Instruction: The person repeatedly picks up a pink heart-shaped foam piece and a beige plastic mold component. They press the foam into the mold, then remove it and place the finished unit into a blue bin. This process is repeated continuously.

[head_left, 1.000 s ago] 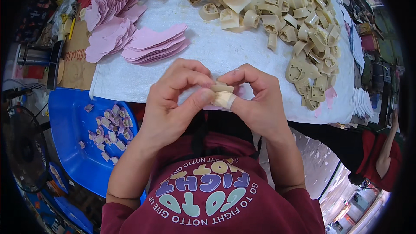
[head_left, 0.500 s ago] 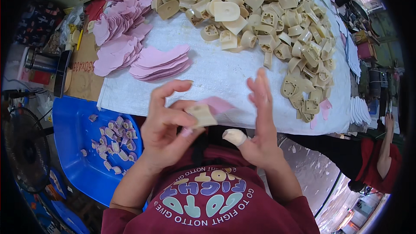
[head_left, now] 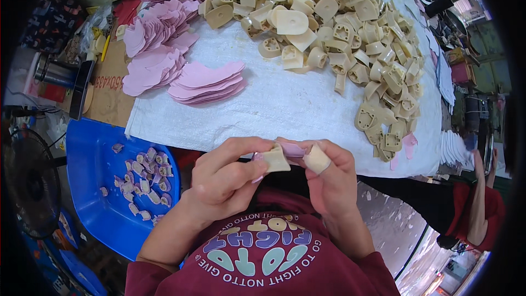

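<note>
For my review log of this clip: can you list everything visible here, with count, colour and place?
small cream piece: one, cream with a pink layer, pinched between both hands
cream heel parts: large pile, cream, far right of the table
pink insole cutouts: several stacks, pink, far left of the table
white woven sheet: one, white, covering the table
blue tray: one, blue, lower left
scraps: many, pink and cream, in the blue tray
fan: one, black, far left edge
other person's sleeve: one, red, right edge
left hand: one, grips the piece
right hand: one, taped thumb, grips the piece
</note>
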`<state>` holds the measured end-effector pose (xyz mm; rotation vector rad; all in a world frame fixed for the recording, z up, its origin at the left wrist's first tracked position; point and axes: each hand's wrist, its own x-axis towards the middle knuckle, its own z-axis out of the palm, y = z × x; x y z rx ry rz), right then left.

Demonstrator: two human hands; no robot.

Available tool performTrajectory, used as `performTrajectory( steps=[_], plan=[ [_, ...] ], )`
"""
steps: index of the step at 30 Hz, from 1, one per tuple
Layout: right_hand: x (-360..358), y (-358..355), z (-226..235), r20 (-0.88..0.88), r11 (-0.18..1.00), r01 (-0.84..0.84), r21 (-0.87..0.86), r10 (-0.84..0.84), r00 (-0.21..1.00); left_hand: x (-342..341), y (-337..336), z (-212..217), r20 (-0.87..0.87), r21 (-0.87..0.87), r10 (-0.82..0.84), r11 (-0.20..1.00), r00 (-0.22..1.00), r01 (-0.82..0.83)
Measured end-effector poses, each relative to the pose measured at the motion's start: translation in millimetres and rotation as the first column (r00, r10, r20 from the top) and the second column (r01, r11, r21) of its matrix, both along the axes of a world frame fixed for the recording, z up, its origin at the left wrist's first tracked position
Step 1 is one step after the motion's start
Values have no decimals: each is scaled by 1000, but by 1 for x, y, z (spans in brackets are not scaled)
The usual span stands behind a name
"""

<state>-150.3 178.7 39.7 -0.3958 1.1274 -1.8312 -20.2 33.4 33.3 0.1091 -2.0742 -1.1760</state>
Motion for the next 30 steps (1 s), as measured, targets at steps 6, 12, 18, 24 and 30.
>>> performTrajectory(
  steps=[6,12,18,24,30],
  plan=[
    [13,-7,7,-365,989,72,129,-20,931,-10,6,-6,-2,-152,88,985,996,-87],
    [10,-15,-18,-833,982,159,99,-6,554,-13,8,-20,50,-8,131,991,990,-130],
    [-10,-27,-19,-947,995,91,33,2,322,-13,4,-21,79,269,82,958,993,-101],
    [-20,-23,-31,-662,998,-19,55,51,748,-19,14,-20,156,534,4,841,988,-88],
    [-16,-7,-29,-499,990,22,140,52,865,-19,14,-27,52,887,-144,462,988,21]
  ],
)
